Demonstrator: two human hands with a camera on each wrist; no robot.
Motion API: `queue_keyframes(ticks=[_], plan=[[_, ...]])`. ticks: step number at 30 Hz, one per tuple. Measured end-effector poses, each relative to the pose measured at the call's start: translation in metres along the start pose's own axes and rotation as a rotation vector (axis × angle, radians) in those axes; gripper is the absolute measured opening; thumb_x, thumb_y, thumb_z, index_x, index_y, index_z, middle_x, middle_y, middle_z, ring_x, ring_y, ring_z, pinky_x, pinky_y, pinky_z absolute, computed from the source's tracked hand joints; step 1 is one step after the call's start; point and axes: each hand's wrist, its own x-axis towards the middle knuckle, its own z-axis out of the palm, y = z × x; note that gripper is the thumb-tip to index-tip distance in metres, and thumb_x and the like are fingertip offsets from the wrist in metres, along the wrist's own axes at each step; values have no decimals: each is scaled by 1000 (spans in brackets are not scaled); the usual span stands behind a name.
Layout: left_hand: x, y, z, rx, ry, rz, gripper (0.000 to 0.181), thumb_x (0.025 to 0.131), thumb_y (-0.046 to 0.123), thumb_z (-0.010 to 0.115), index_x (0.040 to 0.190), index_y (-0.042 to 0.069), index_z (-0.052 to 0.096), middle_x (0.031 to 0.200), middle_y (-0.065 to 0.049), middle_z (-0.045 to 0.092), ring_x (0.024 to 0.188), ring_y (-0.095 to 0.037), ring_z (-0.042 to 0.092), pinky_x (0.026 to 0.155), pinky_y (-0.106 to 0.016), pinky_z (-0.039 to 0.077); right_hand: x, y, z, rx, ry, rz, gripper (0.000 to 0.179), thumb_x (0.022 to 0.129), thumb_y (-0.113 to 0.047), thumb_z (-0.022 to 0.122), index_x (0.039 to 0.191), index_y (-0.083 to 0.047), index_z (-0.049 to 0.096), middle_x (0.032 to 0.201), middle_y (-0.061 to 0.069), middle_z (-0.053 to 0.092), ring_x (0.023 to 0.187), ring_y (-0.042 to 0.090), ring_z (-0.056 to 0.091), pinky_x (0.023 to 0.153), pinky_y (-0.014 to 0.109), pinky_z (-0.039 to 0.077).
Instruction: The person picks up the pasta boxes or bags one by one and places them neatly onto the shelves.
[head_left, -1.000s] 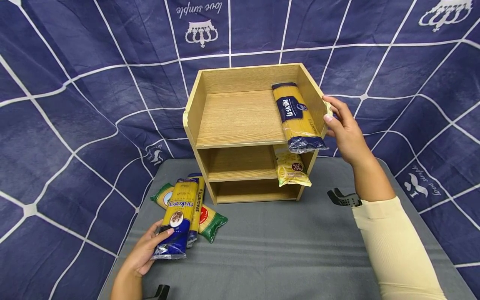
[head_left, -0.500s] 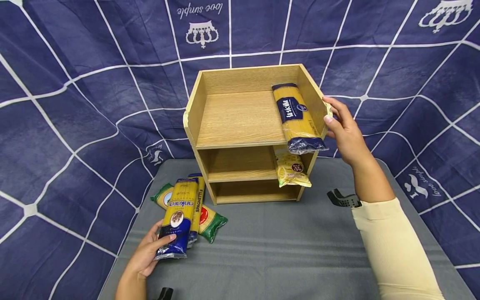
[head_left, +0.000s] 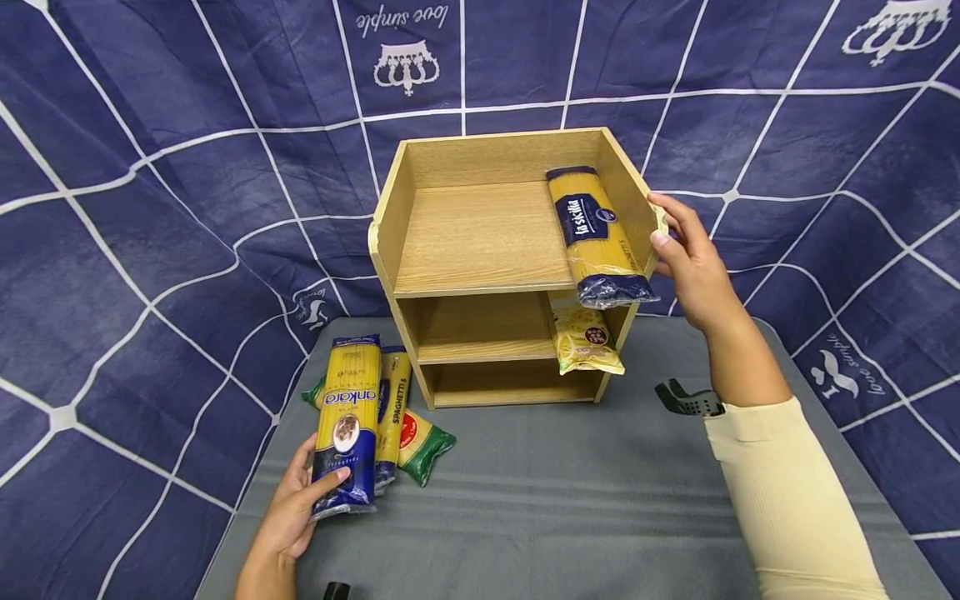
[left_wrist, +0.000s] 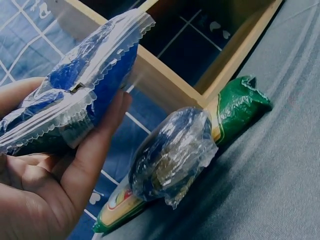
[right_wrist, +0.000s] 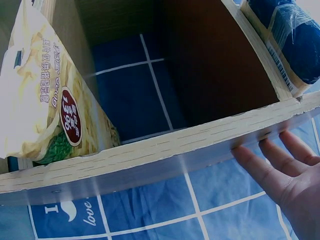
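Note:
My left hand holds a yellow and blue pack of Ankara spaghetti by its near end, thumb on top. In the left wrist view, the pack's crimped clear end sits between thumb and fingers. Beside it lies another spaghetti pack, resting across a green-ended pasta bag on the grey cloth. My right hand holds the right side panel of the wooden shelf unit near its front edge. In the right wrist view, fingertips touch the panel's outer face.
On the top shelf, against the right side, lies a La Sicilia spaghetti pack, its end jutting past the front. A yellow bag sticks out from the middle shelf below. Blue gridded fabric hangs behind and at both sides.
The Ankara pack has shifted left and lifted off the other packs in my left hand, showing more of the spaghetti pack beside it. My right hand stays on the shelf panel.

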Motion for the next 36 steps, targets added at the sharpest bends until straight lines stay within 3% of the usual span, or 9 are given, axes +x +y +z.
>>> queue_keyframes(ticks=[12, 21, 36], plan=[[3, 10, 9, -66, 56, 122, 70, 94, -8, 56, 147, 30, 30, 111, 9, 70, 95, -12, 73, 76, -30, 61, -1, -1, 0, 11, 4, 1, 48, 105, -21, 49, 152, -27, 43, 150, 11, 41, 124, 23, 50, 84, 14, 52], [4, 12, 14, -118, 66, 149, 74, 94, -11, 55, 148, 32, 28, 112, 9, 70, 95, -11, 72, 77, -29, 61, -1, 1, 0, 35, 0, -7, 48, 105, -20, 49, 152, -26, 43, 150, 10, 41, 122, 21, 51, 84, 15, 53], [4, 18, 27, -118, 37, 222, 77, 92, -16, 53, 154, 21, 28, 122, 8, 69, 105, -9, 70, 83, -28, 60, 0, 1, 0, 40, 1, -8, 48, 105, -21, 50, 152, -26, 43, 149, 9, 42, 123, 22, 50, 84, 15, 53]])
